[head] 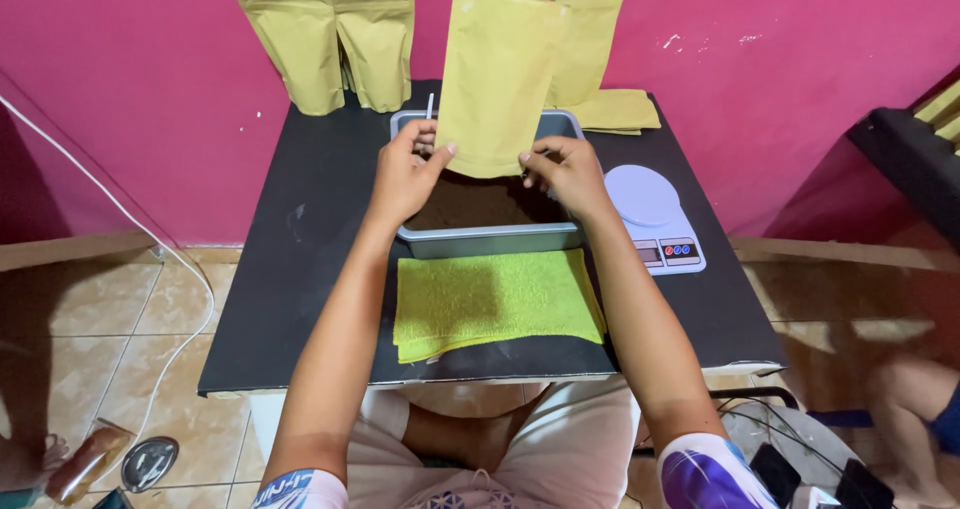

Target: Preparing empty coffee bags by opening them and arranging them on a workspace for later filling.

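Pouch (497, 79): I hold it upright above my fingers, long axis vertical.
Left hand (403, 176): pinching its bottom corner.
Right hand (567, 174): pinching the other.

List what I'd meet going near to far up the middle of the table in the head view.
Green towel → grey metal tray holding brown powder → tan pouch, held above the tray by the left hand and right hand → more tan pouches against the pink wall.

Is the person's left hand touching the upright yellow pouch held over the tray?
Touching. The head view shows the left hand pinching the lower left corner of the yellow pouch, thumb lying on its front face.
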